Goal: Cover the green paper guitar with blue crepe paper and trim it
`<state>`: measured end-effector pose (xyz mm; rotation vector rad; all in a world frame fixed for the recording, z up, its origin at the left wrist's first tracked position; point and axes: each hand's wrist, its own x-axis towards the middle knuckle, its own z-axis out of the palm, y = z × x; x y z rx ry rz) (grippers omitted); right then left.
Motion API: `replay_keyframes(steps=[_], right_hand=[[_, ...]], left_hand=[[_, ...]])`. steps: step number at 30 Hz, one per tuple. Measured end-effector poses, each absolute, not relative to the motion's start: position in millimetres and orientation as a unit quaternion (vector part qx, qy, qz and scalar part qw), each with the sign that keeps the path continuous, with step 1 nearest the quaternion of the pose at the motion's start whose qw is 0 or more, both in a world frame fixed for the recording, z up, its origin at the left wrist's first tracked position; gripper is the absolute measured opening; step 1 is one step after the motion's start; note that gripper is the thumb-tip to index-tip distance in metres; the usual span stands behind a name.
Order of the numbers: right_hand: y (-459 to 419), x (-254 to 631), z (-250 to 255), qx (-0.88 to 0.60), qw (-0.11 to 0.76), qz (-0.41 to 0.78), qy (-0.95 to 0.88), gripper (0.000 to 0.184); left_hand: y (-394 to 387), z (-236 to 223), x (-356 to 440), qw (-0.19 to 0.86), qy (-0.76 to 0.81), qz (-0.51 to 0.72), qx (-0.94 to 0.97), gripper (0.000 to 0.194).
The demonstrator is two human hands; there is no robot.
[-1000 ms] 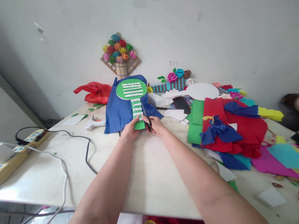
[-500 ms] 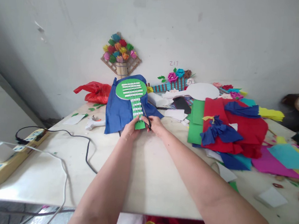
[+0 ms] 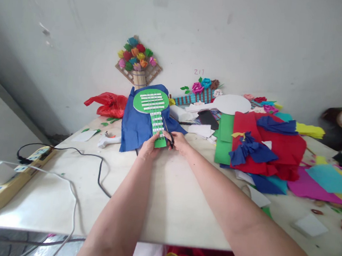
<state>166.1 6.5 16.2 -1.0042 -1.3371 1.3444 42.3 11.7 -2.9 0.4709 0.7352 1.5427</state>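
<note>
A green paper-craft piece [image 3: 163,102] has an oval head and a straight neck, crossed by white paper strips. Blue paper [image 3: 133,126] lies behind and beneath it. My left hand [image 3: 150,145] pinches the lower end of the neck from its left side. Around the dark handles of a pair of scissors [image 3: 171,138] the fingers of my right hand [image 3: 178,142] are closed. Its blades point up and left along the neck's right edge. Whether the blades touch the paper I cannot tell.
A beige power strip [image 3: 15,181] with cables lies at the left. A hot-glue gun [image 3: 108,141], partly hidden, rests near a red plastic bag [image 3: 109,104]. Red crepe paper [image 3: 287,152] is heaped at the right. A white oval card [image 3: 232,104] sits at the back.
The green piece and both hands look almost the same, with only a very slight shift of the view. The scissors stay along the neck's right side.
</note>
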Motion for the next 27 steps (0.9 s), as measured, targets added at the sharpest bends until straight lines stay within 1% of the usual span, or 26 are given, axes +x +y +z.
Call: replay_keyframes(steps=[3, 7, 15, 22, 27], right_hand=[[6.7, 166.0, 17.3, -0.420, 0.472, 0.550, -0.546, 0.040], [5.6, 165.2, 19.2, -0.431, 0.470, 0.546, -0.544, 0.040], [6.5, 164.5, 20.3, -0.447, 0.469, 0.547, -0.530, 0.040], [13.0, 163.4, 12.9, -0.417, 0.492, 0.542, -0.540, 0.042], [12.5, 164.2, 13.9, -0.426, 0.482, 0.541, -0.542, 0.042]], left_hand=[[11.7, -3.6, 42.5, 0.635, 0.315, 0.672, 0.214, 0.008], [11.2, -3.8, 42.7, 0.638, 0.321, 0.668, 0.209, 0.010], [9.2, -3.1, 45.3, 0.640, 0.319, 0.664, 0.217, 0.006], [9.5, -3.2, 45.1, 0.632, 0.328, 0.666, 0.223, 0.005], [9.8, -3.2, 44.6, 0.632, 0.328, 0.667, 0.218, 0.005]])
